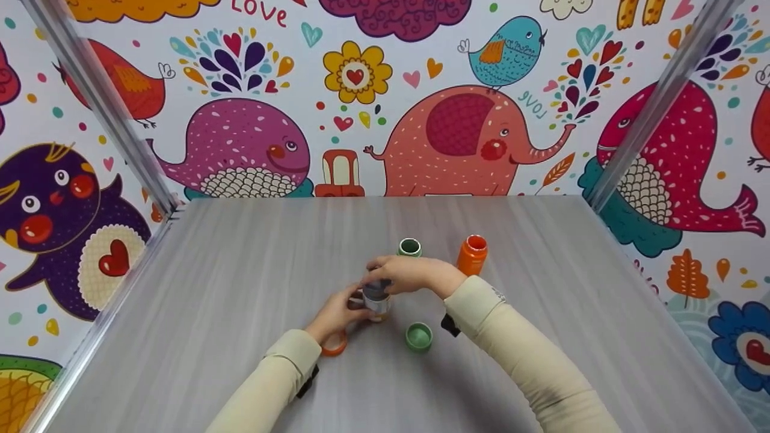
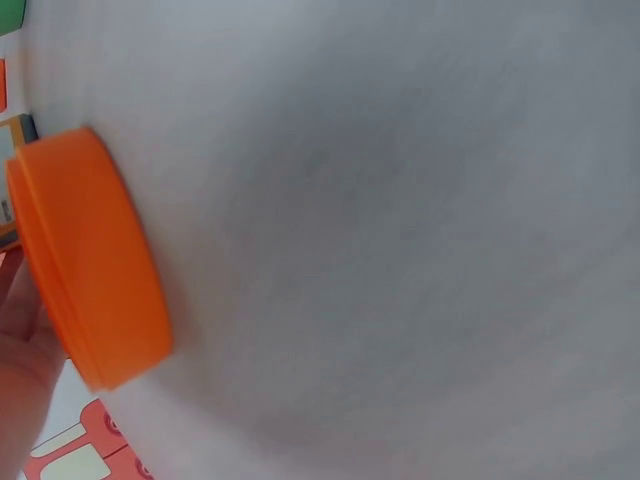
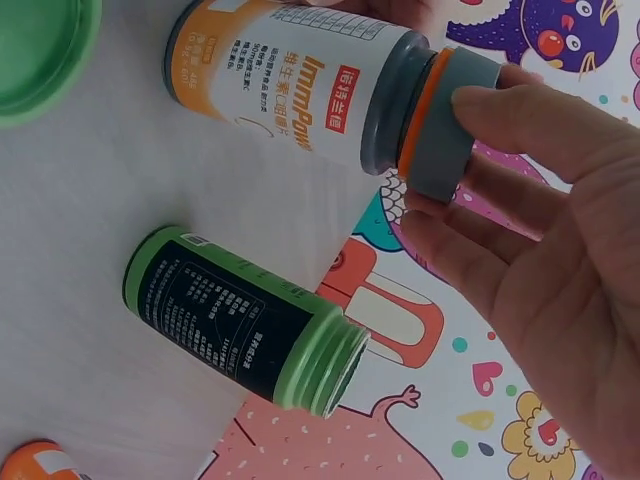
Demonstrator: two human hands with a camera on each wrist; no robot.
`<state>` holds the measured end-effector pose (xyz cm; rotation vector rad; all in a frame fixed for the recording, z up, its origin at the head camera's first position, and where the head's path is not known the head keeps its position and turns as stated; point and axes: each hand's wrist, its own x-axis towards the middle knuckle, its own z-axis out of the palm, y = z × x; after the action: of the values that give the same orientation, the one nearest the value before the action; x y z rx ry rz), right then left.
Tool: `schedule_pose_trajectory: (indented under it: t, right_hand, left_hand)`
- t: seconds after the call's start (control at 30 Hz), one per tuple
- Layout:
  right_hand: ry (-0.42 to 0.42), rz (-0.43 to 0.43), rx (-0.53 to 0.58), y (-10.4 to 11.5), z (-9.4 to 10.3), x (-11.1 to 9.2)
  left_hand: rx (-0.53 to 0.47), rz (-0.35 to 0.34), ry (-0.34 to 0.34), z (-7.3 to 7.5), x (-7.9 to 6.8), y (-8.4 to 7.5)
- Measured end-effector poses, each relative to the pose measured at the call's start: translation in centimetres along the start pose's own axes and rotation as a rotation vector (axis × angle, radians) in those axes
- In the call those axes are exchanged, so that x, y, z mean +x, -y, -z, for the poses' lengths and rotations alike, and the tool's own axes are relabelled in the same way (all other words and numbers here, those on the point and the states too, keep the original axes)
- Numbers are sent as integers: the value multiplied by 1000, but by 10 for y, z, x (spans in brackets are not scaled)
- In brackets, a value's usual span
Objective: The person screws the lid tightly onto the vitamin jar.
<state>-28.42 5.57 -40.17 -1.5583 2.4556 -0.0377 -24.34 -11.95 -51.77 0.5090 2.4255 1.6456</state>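
A grey supplement bottle (image 3: 290, 75) with a white and orange label stands on the table. My left hand (image 1: 340, 311) holds its body from the left, thumb and fingers either side. From above, my right hand (image 1: 412, 274) grips the grey cap (image 3: 455, 125), which has an orange lower rim, at the bottle's mouth. Whether the cap is seated on the neck or just above it, I cannot tell. An orange cap (image 2: 95, 260) lies close under my left wrist. The uncapped green bottle (image 3: 240, 320) stands behind my right hand, partly hidden in the head view.
An uncapped orange bottle (image 1: 473, 255) stands to the right of the green one. Nearer to me, a green cap (image 1: 418, 337) lies with its hollow side up. The grey table (image 1: 252, 252) ends at a patterned back wall (image 1: 271, 78), with metal posts at both sides.
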Motion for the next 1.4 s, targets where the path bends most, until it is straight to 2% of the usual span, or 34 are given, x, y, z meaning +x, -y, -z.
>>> schedule_pose_trajectory:
  t: [0.23,0.43,0.57,0.67,0.77,0.9,1.07,1.2,1.4]
  right_hand:
    - [-39,1,-28,-1,-3,-1]
    - [-128,7,-85,-1,-10,-1]
    - [-170,-44,-97,-1,-14,-2]
    - [-156,-101,-42,-1,-14,-3]
    - [-131,-131,86,-2,-12,-4]
    - [-138,-93,259,-7,-10,-8]
    - [-159,-51,374,-12,-16,-10]
    - [-167,-57,422,-13,-21,-10]
    - [-198,-82,380,-12,-24,-10]
  left_hand:
    - [5,-4,-7,0,-1,-2]
    - [3,-5,-11,0,-7,-20]
    - [9,4,-10,-1,-8,-24]
    - [43,5,-4,-1,-4,-14]
    - [74,2,0,0,0,-2]
    - [73,11,4,0,2,3]
    - [42,19,8,-1,2,3]
    - [31,18,8,-1,2,4]
    - [45,19,-1,-1,2,3]
